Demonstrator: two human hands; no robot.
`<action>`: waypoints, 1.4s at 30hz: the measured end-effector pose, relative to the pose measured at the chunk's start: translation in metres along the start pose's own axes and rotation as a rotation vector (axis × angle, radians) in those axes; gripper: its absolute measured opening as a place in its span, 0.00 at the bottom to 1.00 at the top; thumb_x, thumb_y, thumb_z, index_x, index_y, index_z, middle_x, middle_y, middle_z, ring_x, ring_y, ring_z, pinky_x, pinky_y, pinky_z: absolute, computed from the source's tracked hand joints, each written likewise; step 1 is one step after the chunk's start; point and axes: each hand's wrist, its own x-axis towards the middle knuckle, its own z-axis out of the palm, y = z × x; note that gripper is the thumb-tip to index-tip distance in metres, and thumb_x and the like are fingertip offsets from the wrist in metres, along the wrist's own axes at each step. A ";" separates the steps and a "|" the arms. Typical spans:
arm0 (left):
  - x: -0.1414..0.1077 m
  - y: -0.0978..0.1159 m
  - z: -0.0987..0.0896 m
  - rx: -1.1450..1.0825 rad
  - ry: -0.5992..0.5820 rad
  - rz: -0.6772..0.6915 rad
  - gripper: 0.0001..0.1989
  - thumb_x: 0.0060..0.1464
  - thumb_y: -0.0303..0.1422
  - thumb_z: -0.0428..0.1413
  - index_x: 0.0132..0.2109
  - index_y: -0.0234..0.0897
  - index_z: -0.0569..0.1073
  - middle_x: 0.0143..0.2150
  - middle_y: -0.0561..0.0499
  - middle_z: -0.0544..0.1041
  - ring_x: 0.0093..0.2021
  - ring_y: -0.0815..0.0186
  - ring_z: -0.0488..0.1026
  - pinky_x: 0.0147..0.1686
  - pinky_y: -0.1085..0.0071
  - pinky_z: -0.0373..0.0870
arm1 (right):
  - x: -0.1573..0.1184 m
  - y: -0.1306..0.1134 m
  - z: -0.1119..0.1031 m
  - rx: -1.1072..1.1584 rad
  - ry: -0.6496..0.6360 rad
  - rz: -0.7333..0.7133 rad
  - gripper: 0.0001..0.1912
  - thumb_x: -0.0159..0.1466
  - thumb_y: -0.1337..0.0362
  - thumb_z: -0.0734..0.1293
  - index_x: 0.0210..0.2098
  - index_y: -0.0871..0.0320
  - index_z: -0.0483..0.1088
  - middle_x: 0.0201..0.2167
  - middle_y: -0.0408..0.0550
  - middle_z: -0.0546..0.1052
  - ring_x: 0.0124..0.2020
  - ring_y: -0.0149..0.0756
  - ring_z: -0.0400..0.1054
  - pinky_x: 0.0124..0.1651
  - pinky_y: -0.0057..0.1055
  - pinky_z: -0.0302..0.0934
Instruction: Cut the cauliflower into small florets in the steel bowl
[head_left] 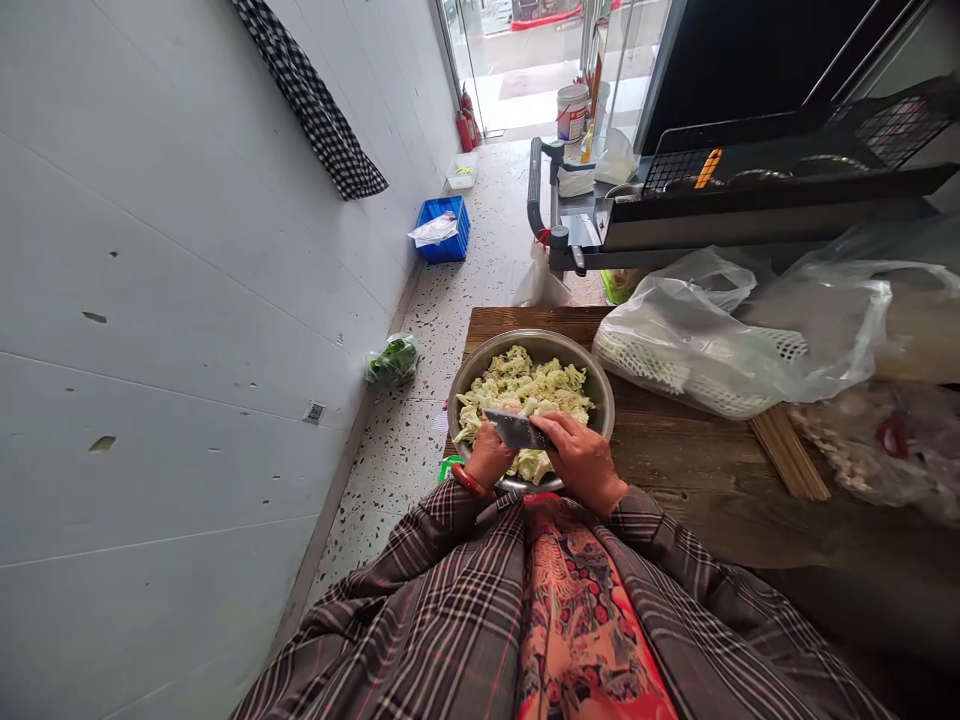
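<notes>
Right hand: this hand (583, 460) is curled tight round one wide, grey metal knife (517, 431).
Left hand: this hand (489, 457) is bent, right by the knife; its fingertips are hidden, so I can't tell if it pinches a piece.
Cauliflower: pale, bumpy cauliflower pieces (517, 372), too many to count, lie heaped in one round, silver metal bowl (607, 405) on one brown wooden worktop (697, 460).
Cutting well: it looks like cutting into small bits; go slowly, tuck the left fingers away from the sharp edge, and work over the bowl's middle.
Crate: one blue plastic crate (461, 245).
Bangle: one red-brown, shiny bangle (472, 483).
</notes>
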 end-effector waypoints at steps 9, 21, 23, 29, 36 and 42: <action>-0.005 0.016 0.000 0.187 0.064 0.006 0.07 0.54 0.32 0.52 0.32 0.37 0.73 0.35 0.46 0.72 0.38 0.60 0.69 0.45 0.61 0.67 | -0.007 0.015 0.014 -0.020 0.014 0.051 0.20 0.65 0.72 0.58 0.55 0.54 0.68 0.48 0.52 0.75 0.47 0.39 0.70 0.49 0.33 0.63; -0.003 0.027 -0.017 -0.233 -0.019 -0.049 0.23 0.52 0.40 0.59 0.55 0.40 0.72 0.58 0.46 0.70 0.59 0.55 0.65 0.60 0.59 0.62 | -0.009 0.053 -0.013 0.608 0.117 0.581 0.21 0.63 0.47 0.61 0.24 0.57 0.66 0.21 0.44 0.72 0.20 0.32 0.63 0.26 0.30 0.57; -0.003 0.028 -0.017 -0.327 -0.025 -0.096 0.22 0.55 0.42 0.56 0.56 0.41 0.72 0.59 0.46 0.70 0.60 0.55 0.65 0.59 0.60 0.63 | -0.008 0.039 -0.019 0.772 0.088 0.649 0.21 0.62 0.45 0.62 0.26 0.57 0.67 0.20 0.44 0.73 0.18 0.31 0.62 0.23 0.29 0.56; -0.004 0.021 -0.011 -0.564 -0.033 -0.145 0.35 0.49 0.36 0.62 0.63 0.41 0.62 0.58 0.45 0.71 0.58 0.57 0.68 0.58 0.60 0.65 | -0.010 0.020 -0.021 0.831 0.003 0.570 0.23 0.62 0.44 0.63 0.23 0.57 0.67 0.19 0.44 0.72 0.18 0.29 0.60 0.23 0.27 0.56; -0.004 0.013 -0.012 -0.661 -0.005 -0.215 0.27 0.46 0.34 0.65 0.54 0.36 0.72 0.54 0.43 0.75 0.51 0.58 0.73 0.51 0.64 0.69 | -0.014 0.020 -0.024 0.702 -0.056 0.441 0.20 0.65 0.50 0.61 0.24 0.58 0.67 0.20 0.44 0.72 0.20 0.29 0.62 0.25 0.27 0.57; -0.007 0.012 -0.008 -0.708 0.041 -0.232 0.27 0.49 0.38 0.62 0.57 0.38 0.71 0.53 0.45 0.75 0.46 0.62 0.74 0.43 0.65 0.74 | -0.014 0.011 -0.033 0.563 -0.004 0.257 0.17 0.67 0.57 0.60 0.25 0.57 0.66 0.22 0.42 0.69 0.24 0.30 0.63 0.31 0.28 0.58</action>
